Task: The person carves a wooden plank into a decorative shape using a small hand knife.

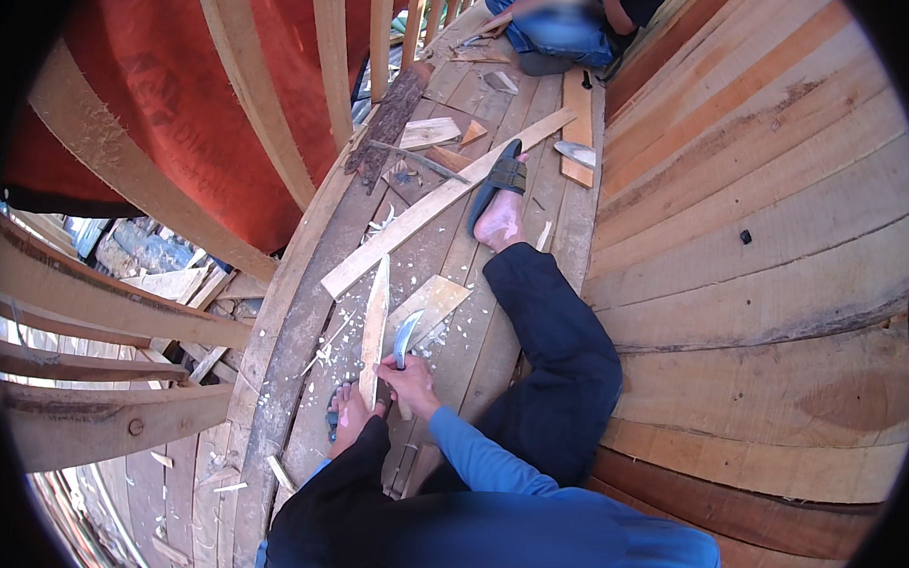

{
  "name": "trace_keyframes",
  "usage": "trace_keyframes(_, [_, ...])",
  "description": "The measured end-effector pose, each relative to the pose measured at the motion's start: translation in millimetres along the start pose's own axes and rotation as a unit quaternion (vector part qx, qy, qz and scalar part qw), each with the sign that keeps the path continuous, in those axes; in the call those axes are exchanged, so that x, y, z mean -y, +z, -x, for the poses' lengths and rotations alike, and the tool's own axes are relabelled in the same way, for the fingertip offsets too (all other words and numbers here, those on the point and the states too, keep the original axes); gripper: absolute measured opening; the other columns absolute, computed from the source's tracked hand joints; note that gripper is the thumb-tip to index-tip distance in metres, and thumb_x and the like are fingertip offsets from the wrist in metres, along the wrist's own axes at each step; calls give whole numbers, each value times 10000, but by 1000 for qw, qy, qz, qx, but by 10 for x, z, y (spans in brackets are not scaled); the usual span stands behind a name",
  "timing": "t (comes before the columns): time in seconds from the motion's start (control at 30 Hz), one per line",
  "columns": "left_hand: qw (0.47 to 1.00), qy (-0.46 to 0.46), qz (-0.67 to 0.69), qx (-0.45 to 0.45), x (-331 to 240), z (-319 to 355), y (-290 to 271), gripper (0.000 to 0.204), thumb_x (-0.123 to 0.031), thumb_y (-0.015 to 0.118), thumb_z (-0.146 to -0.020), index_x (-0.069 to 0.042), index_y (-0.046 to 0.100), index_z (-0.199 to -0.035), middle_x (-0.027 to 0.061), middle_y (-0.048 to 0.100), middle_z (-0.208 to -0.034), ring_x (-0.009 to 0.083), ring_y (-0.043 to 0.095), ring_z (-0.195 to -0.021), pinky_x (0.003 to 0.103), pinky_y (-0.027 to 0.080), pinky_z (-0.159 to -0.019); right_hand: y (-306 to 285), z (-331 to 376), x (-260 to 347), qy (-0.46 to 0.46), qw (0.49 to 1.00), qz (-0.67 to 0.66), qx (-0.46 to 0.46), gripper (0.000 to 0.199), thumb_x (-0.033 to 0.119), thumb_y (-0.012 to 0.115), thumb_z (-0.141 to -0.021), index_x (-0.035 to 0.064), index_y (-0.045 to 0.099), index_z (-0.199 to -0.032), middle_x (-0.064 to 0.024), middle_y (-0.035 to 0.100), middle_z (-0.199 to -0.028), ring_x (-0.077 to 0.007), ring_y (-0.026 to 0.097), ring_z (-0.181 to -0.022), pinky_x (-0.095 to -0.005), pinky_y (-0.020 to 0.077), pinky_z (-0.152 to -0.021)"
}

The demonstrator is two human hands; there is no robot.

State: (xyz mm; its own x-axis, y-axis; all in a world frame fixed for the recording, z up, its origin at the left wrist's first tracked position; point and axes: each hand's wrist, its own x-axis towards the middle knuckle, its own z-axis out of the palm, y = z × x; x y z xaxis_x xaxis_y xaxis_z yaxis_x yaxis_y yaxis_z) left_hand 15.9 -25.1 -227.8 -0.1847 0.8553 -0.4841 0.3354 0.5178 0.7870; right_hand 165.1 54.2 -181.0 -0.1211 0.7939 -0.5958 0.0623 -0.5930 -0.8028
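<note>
My right hand (412, 386) is closed around a knife (405, 339) whose curved, shiny blade points up and away from me. Its fingertips reach the edge of a narrow, pointed wood strip (374, 326) standing beside the blade. The strip's lower end meets my sandalled left foot (350, 421). My left hand is hidden; only a scrap of blue sleeve (319, 467) shows beside the left leg. Just beyond the knife lies a flat, pale offcut (434, 301) on the planks, among scattered white shavings.
A long board (427, 215) crosses the plank floor (303, 309) ahead. Beyond it lie a bark-covered piece (388, 121) and several offcuts. Curved wooden ribs (251, 87) rise on the left before a red sheet (151, 93). A plank wall (754, 294) stands right; another person (563, 32) sits at the far end.
</note>
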Motion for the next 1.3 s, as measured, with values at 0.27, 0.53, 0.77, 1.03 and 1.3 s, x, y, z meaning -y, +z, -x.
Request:
trace_keyframes(0.27, [1000,-3,6,-5,-14,11,-30,493,-235,728,-894,28,567,-1278,251,640,-1023,358,635,-886,481,470,-820,197,107,61,62,992,-96,-47,195,150,791,-923,2,715,-1024,-46,688,-865,-104,616,-666,-257,482,-474])
trace_keyframes(0.53, [1000,-9,12,0,-61,14,4,478,-218,727,-895,24,568,-1276,236,643,-989,340,635,-839,468,473,-774,61,18,-76,52,994,-92,-12,246,183,810,-890,-7,735,-1026,-42,690,-825,-112,603,-609,-277,480,-474])
trace_keyframes(0.77, [1000,-18,15,-4,-80,38,-22,466,-204,726,-896,21,569,-1274,222,646,-959,325,635,-798,456,476,-734,19,119,54,21,998,-59,30,267,213,822,-915,-8,743,-1041,-41,701,-843,-109,609,-640,-276,495,-505])
trace_keyframes(1.03, [1000,-22,18,-6,-153,64,-25,453,-187,725,-897,17,570,-1271,207,649,-925,307,635,-751,443,480,-687,245,124,54,78,990,-63,-95,297,234,873,-870,7,733,-1001,-38,692,-831,-121,602,-645,-292,480,-524])
trace_keyframes(1.3, [999,-27,24,-4,-203,74,-18,440,-170,724,-898,13,571,-1269,192,652,-891,289,636,-704,431,483,-641,475,107,5,76,972,-147,-168,216,186,855,-887,15,746,-962,-33,703,-813,-98,566,-590,-271,463,-511])
